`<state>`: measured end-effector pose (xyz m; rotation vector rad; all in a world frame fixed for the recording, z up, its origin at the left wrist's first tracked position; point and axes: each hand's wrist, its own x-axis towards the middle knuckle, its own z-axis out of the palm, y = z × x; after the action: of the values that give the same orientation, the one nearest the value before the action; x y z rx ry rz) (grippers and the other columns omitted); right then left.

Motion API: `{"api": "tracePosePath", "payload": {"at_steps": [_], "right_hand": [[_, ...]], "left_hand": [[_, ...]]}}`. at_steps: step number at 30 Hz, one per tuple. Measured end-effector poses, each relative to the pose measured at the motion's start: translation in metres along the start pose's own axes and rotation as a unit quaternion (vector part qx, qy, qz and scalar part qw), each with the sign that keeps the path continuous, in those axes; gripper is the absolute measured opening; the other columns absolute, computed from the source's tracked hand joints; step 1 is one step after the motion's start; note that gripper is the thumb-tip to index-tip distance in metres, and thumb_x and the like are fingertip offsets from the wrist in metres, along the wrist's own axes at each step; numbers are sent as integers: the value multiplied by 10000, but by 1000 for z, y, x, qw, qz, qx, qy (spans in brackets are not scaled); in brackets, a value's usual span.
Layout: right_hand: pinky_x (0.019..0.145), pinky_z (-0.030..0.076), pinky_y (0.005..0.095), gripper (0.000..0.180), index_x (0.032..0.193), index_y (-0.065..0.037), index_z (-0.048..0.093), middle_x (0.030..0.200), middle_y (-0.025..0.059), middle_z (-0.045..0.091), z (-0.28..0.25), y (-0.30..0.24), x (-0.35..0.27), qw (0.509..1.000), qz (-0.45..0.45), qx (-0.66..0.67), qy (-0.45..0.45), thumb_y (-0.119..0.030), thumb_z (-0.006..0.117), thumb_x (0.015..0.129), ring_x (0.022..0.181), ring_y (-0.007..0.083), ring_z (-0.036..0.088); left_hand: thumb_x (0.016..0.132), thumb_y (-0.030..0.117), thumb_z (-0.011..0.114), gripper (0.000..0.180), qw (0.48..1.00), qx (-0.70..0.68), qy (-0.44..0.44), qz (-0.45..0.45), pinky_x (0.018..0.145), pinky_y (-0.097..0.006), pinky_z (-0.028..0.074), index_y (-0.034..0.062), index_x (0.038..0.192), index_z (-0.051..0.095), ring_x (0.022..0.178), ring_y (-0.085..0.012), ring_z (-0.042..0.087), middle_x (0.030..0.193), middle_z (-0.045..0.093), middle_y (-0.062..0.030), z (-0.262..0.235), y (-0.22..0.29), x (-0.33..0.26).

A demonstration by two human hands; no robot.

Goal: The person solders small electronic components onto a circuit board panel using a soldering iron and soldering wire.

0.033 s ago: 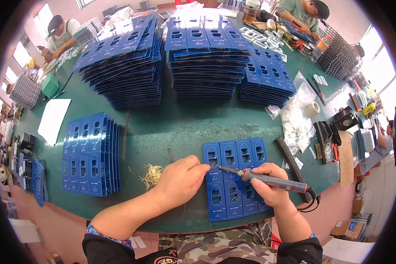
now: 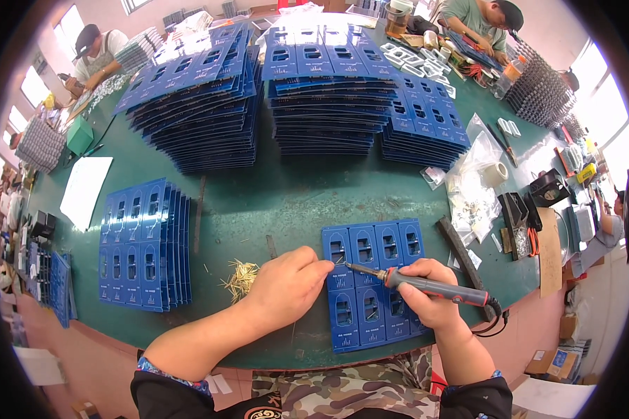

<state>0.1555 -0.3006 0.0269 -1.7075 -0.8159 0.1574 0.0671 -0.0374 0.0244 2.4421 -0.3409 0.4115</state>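
Observation:
In my right hand [image 2: 428, 292] is a grey and red soldering iron [image 2: 440, 288], its tip slanting left onto the upper left part of a blue circuit board panel [image 2: 360, 279]. The panel lies flat on the green table and carries rows of rectangular cutouts. My left hand [image 2: 286, 285] is closed in a pinch at the panel's left edge, close to the iron's tip. Whatever sits between its fingertips is too small to make out. Just left of that hand lies a loose heap of thin gold-coloured pins [image 2: 240, 279].
Tall stacks of blue panels [image 2: 328, 115] stand across the table's far side, with a smaller stack [image 2: 143, 244] at left. A dark bar [image 2: 459, 243], a plastic bag [image 2: 472, 202] and a black tray [image 2: 516, 222] lie at right. Two people work at the far side.

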Motion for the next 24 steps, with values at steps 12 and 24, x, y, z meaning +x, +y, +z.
{"api": "tracePosePath", "payload": {"at_steps": [12,24], "right_hand": [[665,492,294,158,950,11,645,860,119,712,0,-2,1,1000,-2,-12,-2,-41,701,811,730,170,648],[638,486,274,176,954,15,661,842,112,709,3,1,-3,997,21,56,47,-75,730,819,690,147,625]], "left_hand": [[831,41,688,154,1000,3,-6,-2,602,-385,512,30,984,671,730,-286,618,838,590,-91,1,0,0],[831,36,686,161,1000,0,-3,1,605,-384,512,34,991,673,733,-285,618,841,590,-91,0,0,0]]}}
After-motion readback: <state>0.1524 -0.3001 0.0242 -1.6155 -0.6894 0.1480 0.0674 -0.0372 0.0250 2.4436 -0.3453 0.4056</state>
